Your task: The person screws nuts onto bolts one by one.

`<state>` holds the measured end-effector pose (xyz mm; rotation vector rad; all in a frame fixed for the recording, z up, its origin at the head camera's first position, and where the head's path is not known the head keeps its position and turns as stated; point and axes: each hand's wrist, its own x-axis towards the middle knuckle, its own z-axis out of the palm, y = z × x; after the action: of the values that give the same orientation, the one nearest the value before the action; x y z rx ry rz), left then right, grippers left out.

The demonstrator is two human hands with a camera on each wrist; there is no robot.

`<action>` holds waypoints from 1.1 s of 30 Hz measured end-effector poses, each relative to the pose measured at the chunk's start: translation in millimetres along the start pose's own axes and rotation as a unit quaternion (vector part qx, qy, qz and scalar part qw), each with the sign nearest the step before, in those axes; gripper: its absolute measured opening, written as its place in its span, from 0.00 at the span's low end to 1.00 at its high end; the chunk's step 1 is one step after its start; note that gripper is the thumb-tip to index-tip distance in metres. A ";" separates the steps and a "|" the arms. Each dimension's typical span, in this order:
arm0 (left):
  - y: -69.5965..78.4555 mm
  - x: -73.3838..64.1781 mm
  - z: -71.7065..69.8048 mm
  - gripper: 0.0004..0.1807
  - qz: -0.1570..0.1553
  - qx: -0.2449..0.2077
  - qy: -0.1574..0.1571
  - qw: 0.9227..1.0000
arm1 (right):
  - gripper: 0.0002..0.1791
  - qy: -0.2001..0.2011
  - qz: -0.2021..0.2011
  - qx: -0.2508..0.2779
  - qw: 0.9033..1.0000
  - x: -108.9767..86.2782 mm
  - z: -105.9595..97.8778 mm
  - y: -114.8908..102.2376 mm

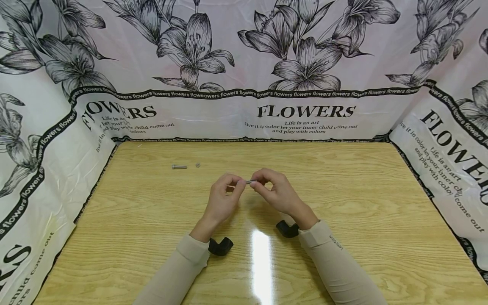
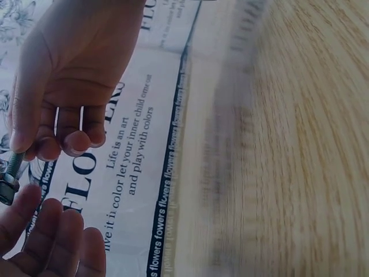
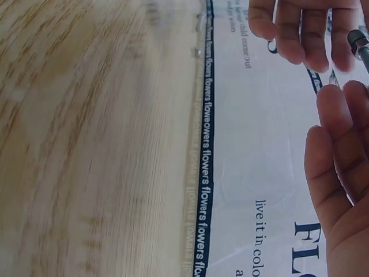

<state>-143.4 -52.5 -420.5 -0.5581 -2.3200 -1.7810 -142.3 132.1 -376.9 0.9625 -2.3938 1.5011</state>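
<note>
Both hands meet over the middle of the table, with a small metal bolt (image 1: 250,181) between their fingertips. My left hand (image 1: 222,201) has thumb and index finger pinched at the bolt's left end. From the other side, my right hand (image 1: 278,192) pinches the opposite end between thumb and index finger. In the left wrist view, the threaded bolt (image 2: 16,161) runs from the right thumb toward a wider hex-shaped end by the left fingers. The right wrist view catches this wider dark end (image 3: 356,38) at its edge. Fingertips hide part of the bolt.
Toward the back left of the wooden table (image 1: 145,203) lie another bolt (image 1: 179,166) and a small nut (image 1: 198,164). Black curved pieces (image 1: 221,246) sit beside both wrists. A flower-printed cloth (image 1: 213,118) walls the back and sides.
</note>
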 end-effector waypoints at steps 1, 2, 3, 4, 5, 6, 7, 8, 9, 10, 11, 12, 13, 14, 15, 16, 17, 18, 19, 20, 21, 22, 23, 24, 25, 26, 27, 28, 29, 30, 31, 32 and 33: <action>0.1 0.0 -0.3 0.08 0.002 -0.005 0.000 1.000 | 0.02 0.001 0.001 0.000 1.000 0.1 0.0 -0.1; -0.3 0.2 -0.5 0.09 0.007 -0.011 0.000 1.000 | 0.02 0.001 0.002 0.000 1.000 0.2 -0.1 -0.2; -0.5 0.4 -0.9 0.10 0.015 -0.017 0.000 1.000 | 0.02 0.002 0.004 0.000 1.000 0.3 -0.2 -0.2; -0.6 0.6 -1.2 0.11 0.025 -0.023 -0.001 0.999 | 0.02 0.003 0.006 -0.002 1.000 0.2 -0.2 -0.1; -0.9 0.7 -1.5 0.12 0.035 -0.028 -0.001 0.999 | 0.02 0.004 0.009 -0.001 1.000 0.2 -0.2 -0.1; -1.3 0.8 -1.6 0.13 0.046 -0.029 -0.001 0.998 | 0.02 0.005 0.010 0.000 1.000 0.1 -0.2 -0.1; -1.6 0.9 -1.6 0.13 0.056 -0.028 0.000 0.998 | 0.02 0.005 0.012 0.000 1.000 0.1 -0.2 0.0; -1.8 0.9 -1.7 0.12 0.065 -0.026 0.000 0.998 | 0.02 0.005 0.014 0.000 1.000 0.0 -0.2 0.0; -1.7 0.9 -1.7 0.11 0.071 -0.024 0.000 0.997 | 0.02 0.005 0.015 0.001 1.000 -0.1 -0.2 0.1; -1.4 0.9 -1.6 0.10 0.074 -0.021 0.000 0.997 | 0.02 0.005 0.017 0.000 1.000 -0.3 -0.3 0.1; -0.9 0.8 -1.4 0.10 0.074 -0.018 0.000 0.997 | 0.02 0.005 0.019 0.000 1.000 -0.3 -0.5 0.0; -0.3 0.9 -1.2 0.09 0.072 -0.015 -0.001 0.997 | 0.02 0.004 0.019 -0.001 1.000 -0.3 -0.6 0.2; 4.8 0.5 -2.0 0.09 0.070 -0.013 -0.002 0.997 | 0.02 0.003 0.020 -0.002 1.000 -0.4 -0.8 0.3; 10.4 0.0 -2.9 0.09 0.066 -0.012 -0.003 0.998 | 0.02 0.003 0.021 -0.002 1.000 -0.4 -0.9 0.5; 15.6 -0.5 -3.6 0.08 0.062 -0.010 -0.004 0.998 | 0.02 0.003 0.021 -0.004 1.000 -0.5 -1.0 0.5; 15.7 -0.5 -3.8 0.07 0.057 -0.010 -0.005 0.998 | 0.02 0.003 0.021 -0.005 1.000 -0.5 -1.0 0.7; 15.2 -0.5 -3.8 0.06 0.054 -0.011 -0.006 0.998 | 0.02 0.002 0.021 -0.006 1.000 -0.4 -1.0 0.9; 14.6 -0.3 -3.9 0.05 0.050 -0.011 -0.007 0.999 | 0.02 0.003 0.020 -0.006 1.000 -0.3 -0.9 1.2; 14.2 -0.3 -3.9 0.04 0.047 -0.012 -0.007 0.999 | 0.02 0.003 0.020 -0.006 1.000 -0.3 -0.8 1.3; 9.4 0.2 -3.1 0.04 0.041 -0.012 -0.007 0.999 | 0.02 0.003 0.018 -0.006 1.000 -0.3 -0.6 1.6; 3.9 0.8 -2.0 0.04 0.035 -0.012 -0.007 0.999 | 0.02 0.004 0.015 -0.006 1.000 -0.1 -0.7 1.9; -1.0 1.4 -1.1 0.04 0.028 -0.012 -0.007 1.000 | 0.02 0.004 0.012 -0.005 1.000 -0.1 -0.8 2.2; -0.6 1.4 -0.7 0.04 0.022 -0.011 -0.006 1.000 | 0.02 0.003 0.009 -0.003 1.000 0.0 -0.8 2.3; 0.3 1.3 -0.4 0.04 0.016 -0.010 -0.005 1.000 | 0.02 0.003 0.006 -0.003 1.000 0.0 -0.8 2.6; 1.9 1.2 -0.1 0.04 0.009 -0.009 -0.005 1.000 | 0.02 0.002 0.002 -0.001 1.000 -0.1 -0.8 2.6; 4.3 1.1 0.0 0.05 0.004 -0.008 -0.004 1.000 | 0.02 0.001 -0.001 -0.001 1.000 -0.1 -0.7 2.6; 9.3 0.6 -0.4 0.05 0.000 -0.007 -0.003 1.000 | 0.01 0.001 -0.003 -0.002 1.000 -0.2 -0.7 2.4; 14.5 0.0 -1.0 0.06 -0.003 -0.007 -0.004 1.000 | 0.01 0.000 -0.004 -0.002 1.000 -0.3 -0.6 2.0; 19.6 -0.5 -1.7 0.07 -0.007 -0.007 -0.004 1.000 | 0.01 0.000 -0.005 -0.002 1.000 -0.5 -0.5 1.7; 25.2 -1.0 -2.7 0.07 -0.011 -0.007 -0.006 1.000 | 0.01 0.000 -0.005 -0.004 1.000 -0.6 -0.4 1.6; 30.4 -1.4 -3.7 0.07 -0.013 -0.004 -0.008 1.000 | 0.02 0.000 -0.004 -0.003 1.000 -0.5 -0.2 1.5; 34.8 -1.8 -4.9 0.07 -0.017 -0.004 -0.010 1.000 | 0.02 0.000 -0.003 -0.003 1.000 -0.5 -0.1 1.4; 38.1 -2.2 -6.0 0.07 -0.020 -0.005 -0.013 1.000 | 0.01 0.001 -0.002 -0.002 1.000 -0.3 -0.2 1.3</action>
<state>-127.2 -50.3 -385.6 -0.5442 -2.3568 -1.8135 -142.9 132.7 -377.9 0.9648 -2.3910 1.4932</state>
